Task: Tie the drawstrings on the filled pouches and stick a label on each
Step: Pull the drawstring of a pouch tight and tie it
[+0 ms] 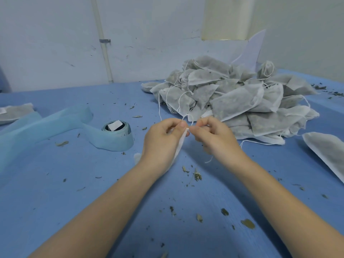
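Observation:
My left hand (163, 140) and my right hand (214, 136) meet at the centre of the blue table, just in front of the pile. Between them is a white pouch (179, 146), mostly hidden behind my left hand. Both hands pinch its thin white drawstring (188, 120) at the pouch's top, thumb against fingertip, and a small loop stands up between them. A loose string end hangs below my right hand. A tall pile of filled pouches (236, 101) lies behind my hands. To the left sits a roll of labels (117, 130) on pale blue backing.
The label roll's long backing strip (46, 123) trails left across the blue table (93, 202). One pouch (14, 112) lies at the far left edge, another (327, 151) at the right edge. Dried herb bits (197, 175) are scattered over the cloth. A wall stands close behind.

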Motion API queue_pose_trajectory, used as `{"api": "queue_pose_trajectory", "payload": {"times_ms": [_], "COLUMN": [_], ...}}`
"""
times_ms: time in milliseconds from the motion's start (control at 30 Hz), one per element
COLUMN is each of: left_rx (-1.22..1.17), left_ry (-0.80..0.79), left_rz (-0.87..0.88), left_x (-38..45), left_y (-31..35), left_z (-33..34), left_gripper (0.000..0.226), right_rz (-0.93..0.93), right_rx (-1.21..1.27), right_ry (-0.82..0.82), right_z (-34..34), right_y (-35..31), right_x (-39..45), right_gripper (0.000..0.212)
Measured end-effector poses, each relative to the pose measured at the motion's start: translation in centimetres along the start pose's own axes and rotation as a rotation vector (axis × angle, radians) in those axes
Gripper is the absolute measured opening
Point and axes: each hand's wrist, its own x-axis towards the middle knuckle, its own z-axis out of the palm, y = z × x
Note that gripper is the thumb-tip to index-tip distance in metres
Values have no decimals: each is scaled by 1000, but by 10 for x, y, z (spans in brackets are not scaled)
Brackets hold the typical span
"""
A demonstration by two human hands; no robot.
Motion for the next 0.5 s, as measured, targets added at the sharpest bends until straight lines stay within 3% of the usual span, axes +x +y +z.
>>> {"api": "queue_pose_trajectory", "payload": {"times_ms": [267, 400, 500], "left_rx": [-445, -396, -270], "left_ry": [-195, -310, -319], "left_rz": [-69, -51, -8], "left_x": [-6, -7, -9], "left_y": [7, 6, 8], "left_z": [-4, -9, -8], "left_gripper": [15, 14, 17], "right_rz": [46, 30, 32], "right_rx": [88, 62, 81], "right_ry": [-225, -210, -155], "right_z": [-22, -20, -19], "right_y": [1, -1, -2], "right_x": [2, 1, 1], "right_gripper": [16, 35, 36]}}
